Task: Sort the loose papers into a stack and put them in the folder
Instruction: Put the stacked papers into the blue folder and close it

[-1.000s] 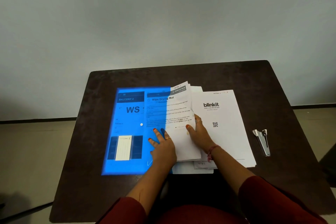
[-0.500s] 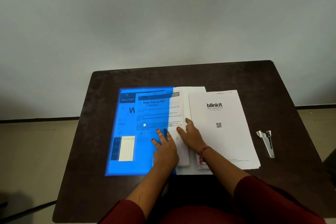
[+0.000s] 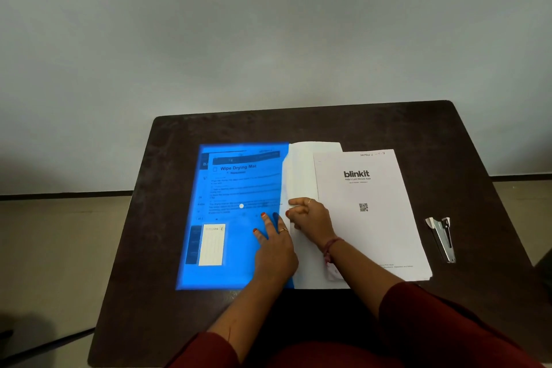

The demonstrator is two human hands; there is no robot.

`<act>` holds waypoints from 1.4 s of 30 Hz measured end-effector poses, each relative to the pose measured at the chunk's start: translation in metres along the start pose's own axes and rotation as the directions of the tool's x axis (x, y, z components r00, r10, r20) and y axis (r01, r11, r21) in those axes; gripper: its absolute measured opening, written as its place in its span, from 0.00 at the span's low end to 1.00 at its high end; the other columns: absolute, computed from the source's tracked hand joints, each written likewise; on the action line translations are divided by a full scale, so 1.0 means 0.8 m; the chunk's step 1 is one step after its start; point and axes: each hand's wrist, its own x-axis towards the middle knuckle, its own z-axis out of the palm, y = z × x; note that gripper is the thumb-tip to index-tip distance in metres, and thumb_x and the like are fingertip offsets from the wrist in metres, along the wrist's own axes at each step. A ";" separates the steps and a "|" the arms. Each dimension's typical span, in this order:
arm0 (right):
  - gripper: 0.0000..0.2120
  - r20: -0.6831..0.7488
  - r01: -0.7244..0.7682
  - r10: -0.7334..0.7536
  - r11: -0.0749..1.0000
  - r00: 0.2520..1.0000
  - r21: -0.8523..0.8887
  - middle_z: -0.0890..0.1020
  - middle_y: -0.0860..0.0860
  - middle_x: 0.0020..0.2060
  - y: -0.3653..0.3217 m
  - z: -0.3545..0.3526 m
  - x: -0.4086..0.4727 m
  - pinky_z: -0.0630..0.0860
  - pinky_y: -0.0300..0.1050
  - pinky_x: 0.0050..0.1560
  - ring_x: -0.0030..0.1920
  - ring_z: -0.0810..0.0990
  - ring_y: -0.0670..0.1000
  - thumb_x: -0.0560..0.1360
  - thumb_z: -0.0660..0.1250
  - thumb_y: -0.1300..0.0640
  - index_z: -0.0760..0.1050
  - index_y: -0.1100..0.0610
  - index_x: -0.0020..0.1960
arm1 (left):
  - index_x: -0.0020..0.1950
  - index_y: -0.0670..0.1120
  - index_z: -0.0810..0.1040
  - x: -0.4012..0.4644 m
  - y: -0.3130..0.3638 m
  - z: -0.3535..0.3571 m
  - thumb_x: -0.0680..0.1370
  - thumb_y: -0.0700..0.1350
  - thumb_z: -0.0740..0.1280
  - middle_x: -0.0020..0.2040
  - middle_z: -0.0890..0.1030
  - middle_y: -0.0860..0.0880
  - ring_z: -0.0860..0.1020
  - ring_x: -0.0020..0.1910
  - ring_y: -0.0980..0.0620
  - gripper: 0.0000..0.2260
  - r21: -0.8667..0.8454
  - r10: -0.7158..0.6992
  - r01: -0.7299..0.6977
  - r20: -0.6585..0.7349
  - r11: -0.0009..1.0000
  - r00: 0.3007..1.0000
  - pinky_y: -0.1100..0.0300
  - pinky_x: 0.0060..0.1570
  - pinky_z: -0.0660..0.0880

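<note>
**Papers going under the blue cover**

We see a translucent blue folder [image 3: 233, 248] lying flat on the dark surface [image 3: 358, 125], at about 9 o'clock from the hands. The "Wipe Drying Mat" sheet [image 3: 239, 185] shows through its cover. Left hand [image 3: 273, 243]: fingers spread and straight, pressing flat on the cover near its right edge. Right hand [image 3: 310, 219]: fingers curled, pinching the white papers [image 3: 300, 176] at the folder's opening. A "blinkit" sheet [image 3: 367, 218] lies at 3 o'clock, partly under the right wrist. A stapler [image 3: 442, 239] rests farther toward 3 o'clock, apart from the sheets.
</note>
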 end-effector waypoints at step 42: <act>0.47 0.496 0.002 0.141 0.961 0.857 -0.278 0.79 0.52 0.44 -0.056 -0.005 0.072 0.79 0.39 0.33 0.34 0.78 0.49 0.71 0.73 0.63 0.46 0.45 0.77 | 0.78 0.45 0.41 0.000 -0.002 0.001 0.82 0.43 0.54 0.78 0.38 0.41 0.47 0.76 0.35 0.30 -0.018 0.015 -0.015 0.009 1.000 1.000 0.49 0.68 0.66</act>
